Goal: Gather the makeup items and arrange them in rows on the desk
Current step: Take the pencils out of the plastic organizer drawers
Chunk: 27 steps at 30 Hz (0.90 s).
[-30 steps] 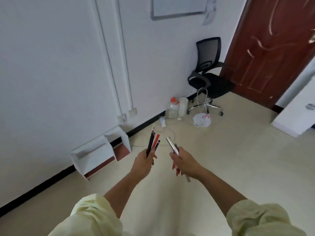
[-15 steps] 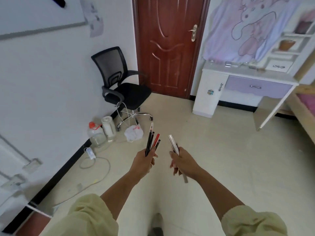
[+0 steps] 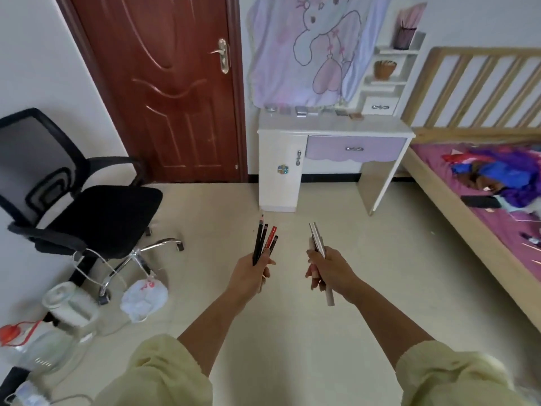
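Left hand (image 3: 251, 273) grips fanned pencils (image 3: 264, 243); right hand (image 3: 332, 271) grips slim tubes (image 3: 317, 243). We judge loose bundles may slip before reaching the surface (image 3: 336, 128).

Cannot name the small items (image 3: 301, 110) along the back of the desk (image 3: 333, 128) at 12 o'clock: too small and smeared. Lose the lower ends of the pencils (image 3: 263, 241) inside the left hand (image 3: 248, 276) and the middle of the silver tubes (image 3: 316, 241) inside the right hand (image 3: 330, 269), so cannot count the tubes. Find the red-capped bottle (image 3: 38, 350) at 8 o'clock blurred and clipped by the left edge, and the bed (image 3: 456, 209) at 3 o'clock cut by the right edge.
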Tool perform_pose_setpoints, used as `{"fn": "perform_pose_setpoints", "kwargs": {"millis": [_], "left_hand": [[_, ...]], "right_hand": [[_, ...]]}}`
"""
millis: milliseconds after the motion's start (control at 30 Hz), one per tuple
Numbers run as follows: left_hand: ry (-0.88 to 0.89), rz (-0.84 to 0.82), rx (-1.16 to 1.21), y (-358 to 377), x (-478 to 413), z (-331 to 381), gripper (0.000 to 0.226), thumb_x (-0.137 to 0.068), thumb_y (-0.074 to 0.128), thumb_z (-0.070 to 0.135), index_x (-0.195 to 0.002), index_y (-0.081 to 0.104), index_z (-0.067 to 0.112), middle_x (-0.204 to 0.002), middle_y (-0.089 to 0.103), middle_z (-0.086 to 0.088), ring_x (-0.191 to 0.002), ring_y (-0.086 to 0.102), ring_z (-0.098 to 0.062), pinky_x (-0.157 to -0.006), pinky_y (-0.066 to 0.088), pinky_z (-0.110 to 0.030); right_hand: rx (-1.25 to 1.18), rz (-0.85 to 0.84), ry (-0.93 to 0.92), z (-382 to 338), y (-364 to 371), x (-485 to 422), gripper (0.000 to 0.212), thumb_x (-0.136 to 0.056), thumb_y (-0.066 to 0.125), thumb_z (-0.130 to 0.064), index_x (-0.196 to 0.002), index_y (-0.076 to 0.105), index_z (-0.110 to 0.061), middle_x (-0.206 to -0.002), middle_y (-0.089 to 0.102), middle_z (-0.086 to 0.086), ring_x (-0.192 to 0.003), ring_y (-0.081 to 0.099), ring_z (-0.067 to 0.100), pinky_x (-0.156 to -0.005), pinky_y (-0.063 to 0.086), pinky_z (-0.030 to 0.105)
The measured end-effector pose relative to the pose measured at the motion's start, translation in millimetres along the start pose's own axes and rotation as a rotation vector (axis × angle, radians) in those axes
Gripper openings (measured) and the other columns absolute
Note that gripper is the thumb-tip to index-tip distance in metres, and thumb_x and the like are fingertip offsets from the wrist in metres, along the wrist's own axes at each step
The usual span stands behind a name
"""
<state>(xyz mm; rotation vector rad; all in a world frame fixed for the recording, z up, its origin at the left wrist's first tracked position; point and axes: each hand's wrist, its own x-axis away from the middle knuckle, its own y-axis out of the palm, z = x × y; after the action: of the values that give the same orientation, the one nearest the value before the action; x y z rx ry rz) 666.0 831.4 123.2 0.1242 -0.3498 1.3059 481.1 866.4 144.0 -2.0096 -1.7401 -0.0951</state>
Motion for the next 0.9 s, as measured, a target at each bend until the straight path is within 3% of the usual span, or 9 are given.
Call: {"fn": "perform_pose_setpoints", "kwargs": {"millis": [567, 900], "left_hand": [[0.001, -0.086, 0.027, 120.8, -383.7, 141.1, 0.031, -0.102, 0.044, 0.029, -0.092, 0.064, 0.009, -0.066, 0.055, -0.003, -0.046, 0.044, -0.010, -0.043, 0.034, -0.021], [-0.055, -0.067, 0.070, 155.9, -605.4, 200.6, 0.033, -0.103, 0.042, 0.030, -0.097, 0.061, 0.005, -0.067, 0.056, -0.003, -0.047, 0.048, -0.011, -0.047, 0.039, -0.022]], "right_hand": [[-0.174, 0.144, 0.104, -77.3, -177.9, -369.0, 0.028, -0.101, 0.048, -0.025, -0.088, 0.057, -0.002, -0.058, 0.059, 0.008, -0.044, 0.054, 0.019, -0.044, 0.041, 0.026], [-0.162, 0.107, 0.143, -118.3, -235.1, -584.5, 0.026, -0.100, 0.048, -0.022, -0.084, 0.055, -0.003, -0.056, 0.057, 0.008, -0.043, 0.054, 0.018, -0.042, 0.039, 0.025]]}}
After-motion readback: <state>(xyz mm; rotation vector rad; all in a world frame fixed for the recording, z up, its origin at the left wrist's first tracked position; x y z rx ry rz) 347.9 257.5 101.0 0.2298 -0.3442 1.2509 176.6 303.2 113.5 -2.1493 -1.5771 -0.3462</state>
